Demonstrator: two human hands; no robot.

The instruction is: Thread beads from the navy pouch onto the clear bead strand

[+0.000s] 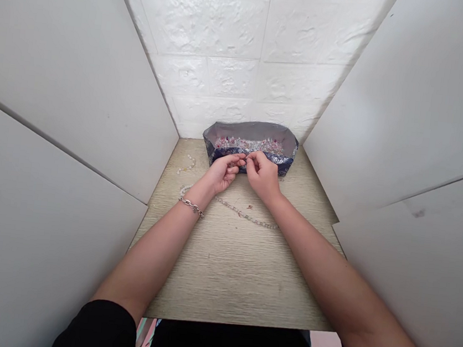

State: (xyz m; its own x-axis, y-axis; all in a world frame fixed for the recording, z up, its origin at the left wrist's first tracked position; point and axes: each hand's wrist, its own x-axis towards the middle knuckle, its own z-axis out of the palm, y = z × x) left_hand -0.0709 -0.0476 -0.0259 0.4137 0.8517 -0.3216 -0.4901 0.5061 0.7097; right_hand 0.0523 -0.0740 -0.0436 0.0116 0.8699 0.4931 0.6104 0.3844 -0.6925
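Observation:
My left hand [223, 174] and my right hand [261, 172] meet fingertip to fingertip just in front of a dark blue patterned bag [276, 163]. Both are closed in a pinch; whatever lies between the fingertips is too small to make out. Inside the open bag is a heap of small clear, pink and red beads [239, 142]. Below my hands, a strand of pale beads [247, 216] runs across the table, passing behind my left wrist and towards my right forearm.
A short curved string of whitish beads [191, 163] lies on the left of the wood-grain table [228, 273]. Small reddish bits [250, 207] rest near the middle. Grey-white panels [60, 137] flank both sides, and a white brick-patterned wall [231, 28] closes the back.

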